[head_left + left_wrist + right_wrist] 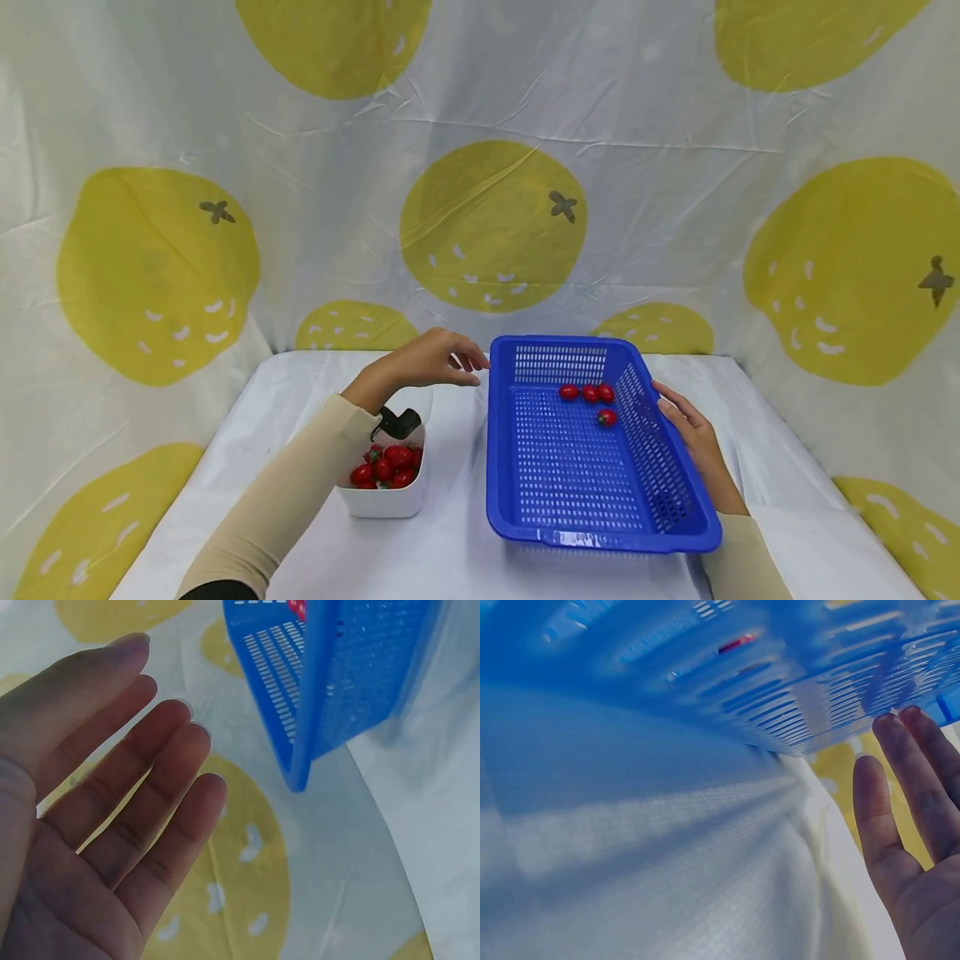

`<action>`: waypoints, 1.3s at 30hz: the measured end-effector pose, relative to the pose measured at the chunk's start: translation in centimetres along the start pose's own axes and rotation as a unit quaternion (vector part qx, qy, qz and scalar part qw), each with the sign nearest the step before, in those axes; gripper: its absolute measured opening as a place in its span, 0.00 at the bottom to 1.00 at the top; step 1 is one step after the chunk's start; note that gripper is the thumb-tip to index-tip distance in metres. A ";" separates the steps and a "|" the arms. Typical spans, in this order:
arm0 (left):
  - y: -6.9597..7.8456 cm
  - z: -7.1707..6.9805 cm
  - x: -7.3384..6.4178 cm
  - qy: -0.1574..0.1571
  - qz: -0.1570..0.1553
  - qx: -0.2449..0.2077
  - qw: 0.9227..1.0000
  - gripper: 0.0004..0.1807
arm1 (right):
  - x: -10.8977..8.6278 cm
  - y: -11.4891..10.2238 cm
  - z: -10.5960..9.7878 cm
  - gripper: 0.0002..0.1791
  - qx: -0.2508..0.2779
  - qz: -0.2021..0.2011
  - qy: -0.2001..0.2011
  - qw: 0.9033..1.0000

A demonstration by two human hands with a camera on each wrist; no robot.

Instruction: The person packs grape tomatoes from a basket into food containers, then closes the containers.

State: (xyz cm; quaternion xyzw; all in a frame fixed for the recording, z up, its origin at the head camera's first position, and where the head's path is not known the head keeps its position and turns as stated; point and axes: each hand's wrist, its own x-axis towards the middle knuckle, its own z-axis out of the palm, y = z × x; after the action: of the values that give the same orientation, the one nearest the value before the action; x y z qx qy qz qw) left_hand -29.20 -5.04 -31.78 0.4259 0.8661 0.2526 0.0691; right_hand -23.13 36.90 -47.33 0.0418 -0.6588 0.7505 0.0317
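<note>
White is the bench [453,517], draped in cloth, and toward its left stands a white tub [386,504] whose upright walls keep a pile of tomatoes [384,468] heaped together; the left forearm crosses above it and hides part of it. Farther right the left hand [431,360] is in the air with its fingers apart and nothing between them, near the blue basket's left rim, so it seems to lend the basket no support. The basket [566,479], set beside the tub with a gap between, leaves its wide mouth within reach of both hands. Four small tomatoes [590,393] lie on its slotted floor toward the far right, three in a row and one nearer, held in by the sides. At the right edge, the right hand [693,433] touches the outer wall with spread, fairly straight fingers, probably to steady it; whether the thumb hooks the rim I cannot tell.
</note>
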 end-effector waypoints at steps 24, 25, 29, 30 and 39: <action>0.9 4.9 11.8 -0.011 -0.002 -0.020 1.000 0.12 | -0.2 -0.3 0.2 0.27 -0.019 0.010 0.015 1.000; 1.1 5.2 12.2 -0.012 0.000 -0.023 1.000 0.12 | -0.2 -0.4 0.2 0.27 -0.018 0.010 0.015 1.000; 2.0 6.5 13.5 -0.018 0.011 -0.035 0.999 0.12 | -0.3 -0.3 0.2 0.27 -0.026 -0.002 0.019 0.999; 2.2 6.8 13.8 -0.022 0.013 -0.043 0.999 0.12 | -0.3 -0.3 0.3 0.27 -0.027 -0.003 0.019 0.999; 2.6 10.4 15.8 -0.037 -0.002 -0.074 0.997 0.13 | -0.3 -0.1 1.1 0.27 -0.022 -0.004 0.013 1.000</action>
State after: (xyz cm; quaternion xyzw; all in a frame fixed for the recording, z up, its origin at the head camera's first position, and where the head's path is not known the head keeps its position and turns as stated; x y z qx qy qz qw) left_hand -33.79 12.45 -37.90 0.4265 0.8430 0.2997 0.1326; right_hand -22.77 35.79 -47.15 0.0341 -0.6745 0.7362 0.0440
